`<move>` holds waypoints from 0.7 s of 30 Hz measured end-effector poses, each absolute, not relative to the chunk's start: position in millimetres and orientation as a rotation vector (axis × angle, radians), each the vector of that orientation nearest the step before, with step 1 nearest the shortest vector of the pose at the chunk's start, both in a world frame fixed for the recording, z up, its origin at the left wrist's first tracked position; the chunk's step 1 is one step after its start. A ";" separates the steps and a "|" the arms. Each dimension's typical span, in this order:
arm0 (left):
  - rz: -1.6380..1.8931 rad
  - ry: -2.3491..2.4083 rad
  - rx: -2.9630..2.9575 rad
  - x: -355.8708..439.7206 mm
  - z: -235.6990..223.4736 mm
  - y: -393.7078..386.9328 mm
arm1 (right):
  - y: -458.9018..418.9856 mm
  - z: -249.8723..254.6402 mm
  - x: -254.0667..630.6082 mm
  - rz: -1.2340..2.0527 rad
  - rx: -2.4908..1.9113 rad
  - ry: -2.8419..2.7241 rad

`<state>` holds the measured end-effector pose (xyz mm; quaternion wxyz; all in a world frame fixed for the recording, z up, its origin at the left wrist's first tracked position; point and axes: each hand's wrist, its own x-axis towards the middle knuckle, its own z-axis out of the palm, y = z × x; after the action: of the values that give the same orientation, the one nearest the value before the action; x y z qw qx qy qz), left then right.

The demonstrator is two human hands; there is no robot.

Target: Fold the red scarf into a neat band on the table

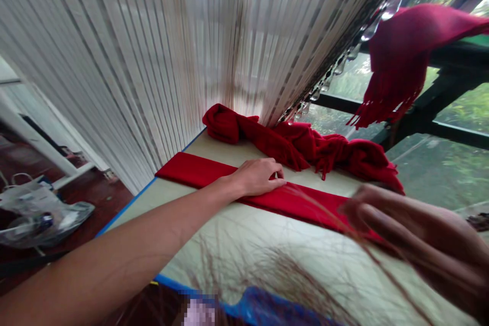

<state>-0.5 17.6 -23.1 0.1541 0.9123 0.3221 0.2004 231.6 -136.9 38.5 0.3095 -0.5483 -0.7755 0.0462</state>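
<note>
A long red scarf, folded into a flat, narrow strip, lies across the pale table top. On the middle of this strip rests my left hand, its fingers curled and pinched at the cloth. Over the strip's right part is my right hand, smeared by motion. Its fingers look bent, but whether they grip the cloth is unclear. Behind the strip, a crumpled heap of red scarves with fringed ends lies along the table's far side.
White string curtains hang behind and left of the table. Another fringed red scarf hangs at the window frame on the right. Plastic bags lie on the dark red floor at left. Blurred hair strands cross the lower foreground.
</note>
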 end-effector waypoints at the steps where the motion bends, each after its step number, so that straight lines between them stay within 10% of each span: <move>1: 0.575 0.922 2.616 -0.4 -23.6 17.9 | -117.3 36.4 227.1 0.148 -1.463 -2.068; 21: 0.623 0.896 2.624 0.7 -25.6 18.7 | -31.8 -39.0 223.7 -0.051 -1.661 -2.214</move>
<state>0.7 18.7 -25.6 0.1493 0.9129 0.3118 0.2168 223.7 -31.8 -39.0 0.1857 -0.5896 -0.7858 -0.0182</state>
